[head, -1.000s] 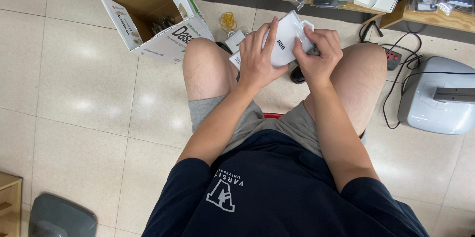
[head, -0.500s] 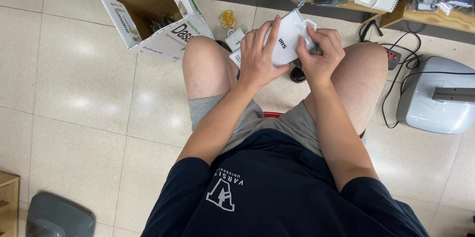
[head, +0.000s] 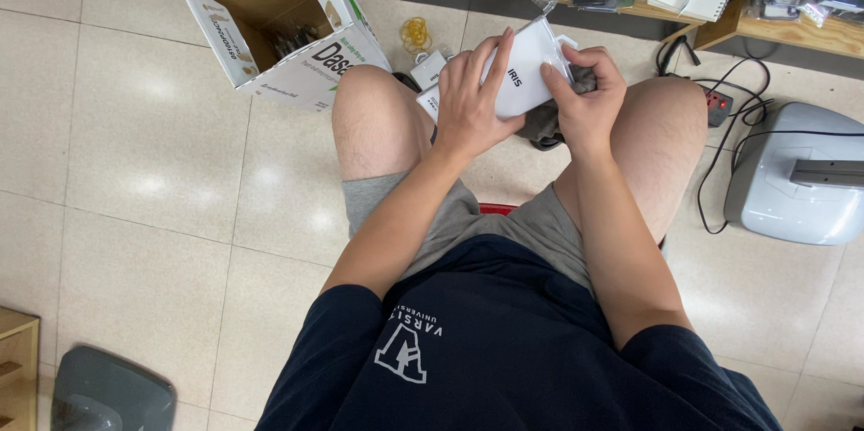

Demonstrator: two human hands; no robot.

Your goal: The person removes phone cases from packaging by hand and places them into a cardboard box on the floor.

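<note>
1. Since the earlier frames little has shifted: both hands stay on the white packet [head: 526, 80] above the knees, the right thumb now pressed nearer its upper right corner
2. Far left on the tiled floor stand a grey bin lid [head: 108, 392] and the corner of a wooden crate [head: 16, 368]
3. An open cardboard box [head: 270, 26] lies tipped on the floor just beside the left knee, with yellow rubber bands [head: 415, 33] near it
4. Left hand [head: 468, 103] lies flat with fingers spread across the packet's front, holding it
5. Right hand [head: 585, 98] curls around the packet's right edge, pinching it; a dark cloth-like item [head: 545, 123] sits under this hand, what it is I cannot tell
6. A power strip [head: 718, 107] with cables lies right of the right knee
7. Far right stands a grey machine [head: 792, 188]
</note>
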